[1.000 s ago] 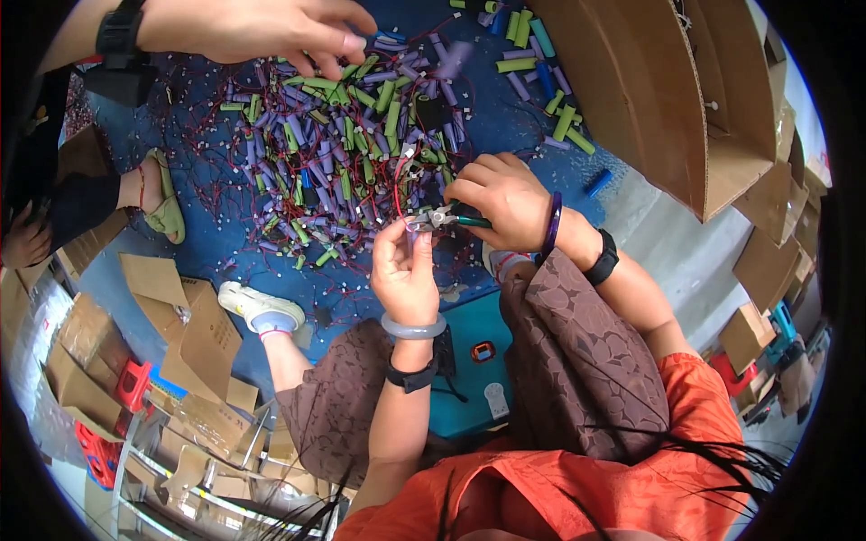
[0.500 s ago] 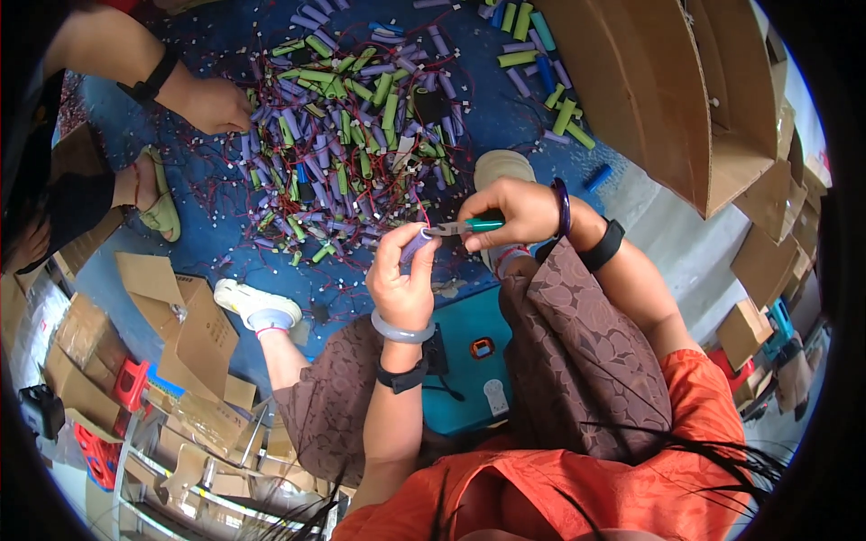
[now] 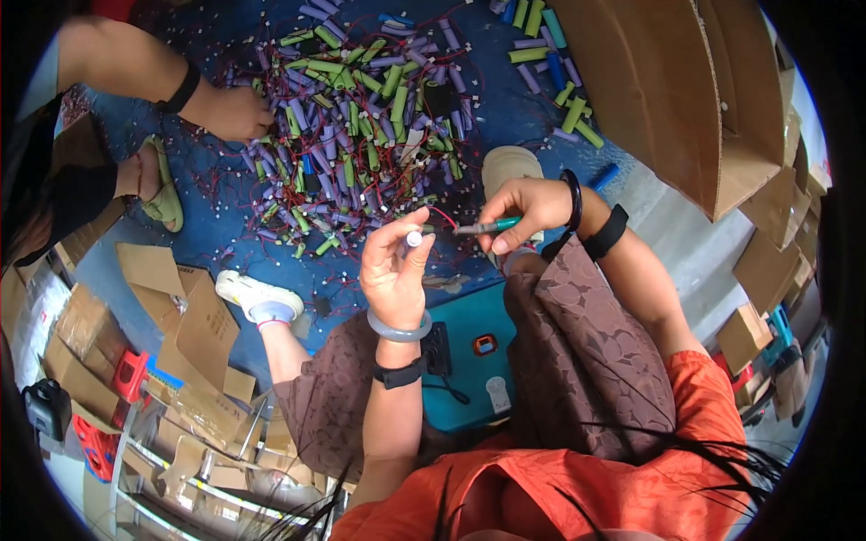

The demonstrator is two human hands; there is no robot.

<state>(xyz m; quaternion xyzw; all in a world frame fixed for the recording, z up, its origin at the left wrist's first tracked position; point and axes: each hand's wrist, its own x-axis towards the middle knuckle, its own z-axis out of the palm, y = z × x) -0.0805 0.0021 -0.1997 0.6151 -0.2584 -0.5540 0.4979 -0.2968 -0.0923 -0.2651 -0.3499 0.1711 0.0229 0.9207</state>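
Bands, two in number and black, circle the wrists behind the hands: one band on the left, one on the right. Each wrist also wears one bangle, pale on the left and dark on the right. The left hand pinches one cell between thumb and fingers, its white end showing. The right hand grips one pair of green-handled pliers, tip toward the left hand. One red wire runs between the two hands; whether the pliers bite it, I cannot tell. Just beyond the right wrist lies one blue cell, alone. Beyond both hands spreads one pile of purple and green cells, too many to count. Left of it, one co-worker's hand touches its edge.
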